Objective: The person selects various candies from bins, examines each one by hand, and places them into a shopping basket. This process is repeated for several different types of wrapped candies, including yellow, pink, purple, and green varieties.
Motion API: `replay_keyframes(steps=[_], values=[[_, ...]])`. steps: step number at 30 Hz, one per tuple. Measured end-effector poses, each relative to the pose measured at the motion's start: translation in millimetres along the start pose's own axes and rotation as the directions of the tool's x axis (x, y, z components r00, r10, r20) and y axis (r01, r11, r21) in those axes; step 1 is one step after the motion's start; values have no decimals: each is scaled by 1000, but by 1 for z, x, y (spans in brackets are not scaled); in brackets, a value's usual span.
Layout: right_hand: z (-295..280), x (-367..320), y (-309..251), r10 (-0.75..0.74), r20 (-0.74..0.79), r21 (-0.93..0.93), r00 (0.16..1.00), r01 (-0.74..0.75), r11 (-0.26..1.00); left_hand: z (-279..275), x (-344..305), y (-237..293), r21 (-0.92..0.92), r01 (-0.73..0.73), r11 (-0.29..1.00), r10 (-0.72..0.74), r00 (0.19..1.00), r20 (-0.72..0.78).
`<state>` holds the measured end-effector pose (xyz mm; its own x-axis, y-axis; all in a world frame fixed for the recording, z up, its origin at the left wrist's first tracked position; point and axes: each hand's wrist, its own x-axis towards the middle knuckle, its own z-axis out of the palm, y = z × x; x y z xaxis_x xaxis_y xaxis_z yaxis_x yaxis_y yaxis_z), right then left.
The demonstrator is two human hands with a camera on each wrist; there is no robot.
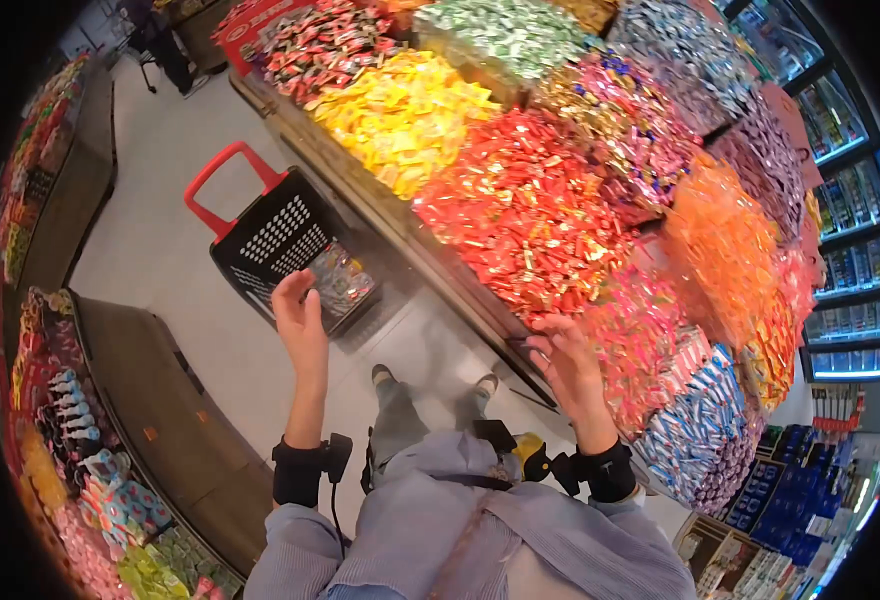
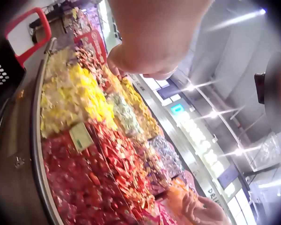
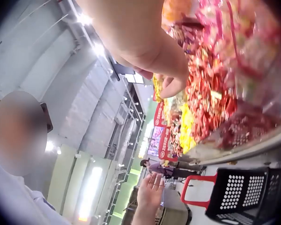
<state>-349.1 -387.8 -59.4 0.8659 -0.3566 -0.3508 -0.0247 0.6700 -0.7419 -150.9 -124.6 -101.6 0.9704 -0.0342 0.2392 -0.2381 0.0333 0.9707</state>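
My left hand (image 1: 298, 310) is held out in front of the body, fingers loosely bent, nothing in them. In the head view it overlaps the near side of a black shopping basket (image 1: 260, 230) with a red handle (image 1: 222, 185). Inside the basket lies a shiny clear bag of sweets (image 1: 345, 280). Near the display's front edge, my right hand (image 1: 568, 362) hovers with relaxed fingers, holding nothing visible. Red-wrapped sweets (image 1: 530, 215) heap up just beyond it, and pink-wrapped ones (image 1: 635, 330) lie beside it.
Yellow (image 1: 400, 120), green (image 1: 505, 35), orange (image 1: 720, 235) and blue-striped sweets (image 1: 695, 430) fill other display sections. Along the left stands a low shelf (image 1: 160, 400) of goods. Drinks fridges (image 1: 850, 210) line the right. A person (image 3: 168, 169) stands farther down the aisle.
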Motion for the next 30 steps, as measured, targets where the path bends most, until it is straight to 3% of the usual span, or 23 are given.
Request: replay_keyframes(steps=[2,7,10,12,22,30], values=[[28,27,39,103,74,38,992,-107,994,-46,7,-28,-39,121,992,-124,987,-103],[55,90,123,313,59,30,948,-315,949,-135,13,-72,7,233,973,-225,948,-224],[79,113,143,351,30,33,936,-351,936,-169,21,-78,-43,327,944,-324,896,-305],[96,122,150,355,28,4,934,-355,935,-185,25,-82,-5,314,950,-300,903,-307],[129,190,182,463,63,-42,884,-461,886,-206,40,-109,0,330,944,-307,879,-365],[154,269,210,504,118,-142,856,-488,862,-185,75,-144,91,464,881,-416,852,-318]])
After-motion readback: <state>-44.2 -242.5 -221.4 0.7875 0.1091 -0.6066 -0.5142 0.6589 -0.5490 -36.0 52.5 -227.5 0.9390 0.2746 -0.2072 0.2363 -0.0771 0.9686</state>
